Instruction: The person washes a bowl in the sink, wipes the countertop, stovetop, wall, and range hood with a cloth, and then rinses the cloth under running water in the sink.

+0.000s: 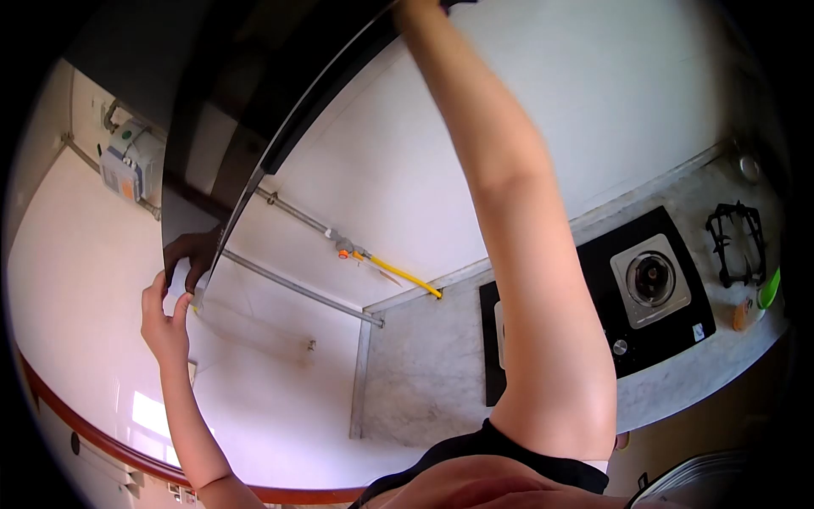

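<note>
At grey marble counter [415, 365] bearing black gas hob [646, 293], before white wall [636, 110] | touches lower corner of large glossy black panel [246, 110], upper left, with left hand [170, 327], thumb and fingers slightly parted | holds right hand [421, 8] up by its upper edge; cannot tell either grip

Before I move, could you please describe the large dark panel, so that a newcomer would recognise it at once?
Start at the grey marble counter, then look to the picture's upper left, where a large, glossy dark panel slants. The left hand reaches its lower corner. Unlike the black cooktop, set in the counter, this panel shows that hand's dark reflection.
</note>
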Motion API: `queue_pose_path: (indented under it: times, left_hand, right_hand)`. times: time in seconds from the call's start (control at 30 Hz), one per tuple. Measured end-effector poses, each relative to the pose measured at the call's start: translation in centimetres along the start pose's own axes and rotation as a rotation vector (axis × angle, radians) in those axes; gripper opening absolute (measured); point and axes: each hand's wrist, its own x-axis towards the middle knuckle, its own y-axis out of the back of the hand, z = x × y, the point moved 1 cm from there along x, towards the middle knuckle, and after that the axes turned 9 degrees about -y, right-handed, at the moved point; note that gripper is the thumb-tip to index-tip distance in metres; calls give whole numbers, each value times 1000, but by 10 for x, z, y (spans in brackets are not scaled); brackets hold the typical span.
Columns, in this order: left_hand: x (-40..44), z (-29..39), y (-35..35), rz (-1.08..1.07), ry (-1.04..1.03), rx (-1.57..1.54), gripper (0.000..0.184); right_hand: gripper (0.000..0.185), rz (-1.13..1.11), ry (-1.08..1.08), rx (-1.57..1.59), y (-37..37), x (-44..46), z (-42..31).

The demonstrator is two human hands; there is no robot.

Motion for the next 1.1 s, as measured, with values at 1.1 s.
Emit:
queue_pose_path:
  times: [1.1]
  left_hand:
    - [6, 2, 10, -70, 29, -19, 51]
  right_hand:
    - [62, -282, -478, 969, 92, 149, -10]
